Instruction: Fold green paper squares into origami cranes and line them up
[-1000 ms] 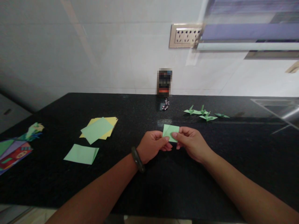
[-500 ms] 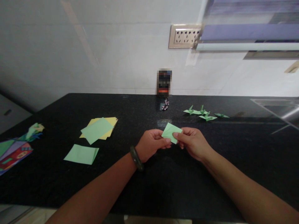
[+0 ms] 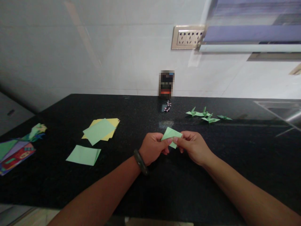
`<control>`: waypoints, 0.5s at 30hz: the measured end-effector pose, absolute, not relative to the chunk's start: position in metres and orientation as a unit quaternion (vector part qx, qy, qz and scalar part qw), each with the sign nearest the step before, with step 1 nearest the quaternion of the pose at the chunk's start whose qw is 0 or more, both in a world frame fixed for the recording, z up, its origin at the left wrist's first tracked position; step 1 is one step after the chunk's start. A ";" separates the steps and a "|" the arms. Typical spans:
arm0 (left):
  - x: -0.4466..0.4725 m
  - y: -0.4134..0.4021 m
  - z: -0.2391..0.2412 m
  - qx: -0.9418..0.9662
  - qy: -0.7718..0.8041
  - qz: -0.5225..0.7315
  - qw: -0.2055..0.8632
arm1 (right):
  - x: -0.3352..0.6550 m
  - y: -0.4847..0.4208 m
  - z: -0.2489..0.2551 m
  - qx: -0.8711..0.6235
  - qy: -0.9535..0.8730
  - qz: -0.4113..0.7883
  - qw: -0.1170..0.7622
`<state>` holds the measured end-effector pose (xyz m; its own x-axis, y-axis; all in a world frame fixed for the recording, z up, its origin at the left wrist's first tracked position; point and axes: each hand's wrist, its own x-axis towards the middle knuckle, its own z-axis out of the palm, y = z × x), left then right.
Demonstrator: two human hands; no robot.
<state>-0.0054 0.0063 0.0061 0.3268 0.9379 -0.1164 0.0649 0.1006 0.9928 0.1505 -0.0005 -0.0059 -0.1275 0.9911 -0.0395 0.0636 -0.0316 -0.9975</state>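
A small folded piece of light green paper (image 3: 171, 134) is held above the black countertop (image 3: 150, 175) between both hands. My left hand (image 3: 152, 147), with a dark band on its wrist, pinches the paper's left side. My right hand (image 3: 193, 147) pinches its right edge with thumb and fingers. The paper is tilted, showing a pointed fold at the top.
A green sheet on yellow sheets (image 3: 100, 130) and a folded green sheet (image 3: 83, 155) lie at the left. Coloured paper packs (image 3: 14, 152) sit at the far left edge. Several folded green paper figures (image 3: 207, 115) lie at the back right near a sink (image 3: 282, 110). A small dark object (image 3: 166, 84) leans against the wall.
The green paper has gone from a flat square held upright to a tilted, partly folded shape. Both hands have dropped slightly and stayed on it.
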 end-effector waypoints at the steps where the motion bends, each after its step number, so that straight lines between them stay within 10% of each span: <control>1: -0.006 0.006 0.006 0.565 0.448 0.367 0.587 | 0.151 0.000 -0.006 -0.488 -0.536 0.528 0.443; 15: -0.011 0.016 -0.002 0.444 0.403 0.375 0.707 | 0.154 0.003 -0.005 -0.487 -0.479 0.548 0.482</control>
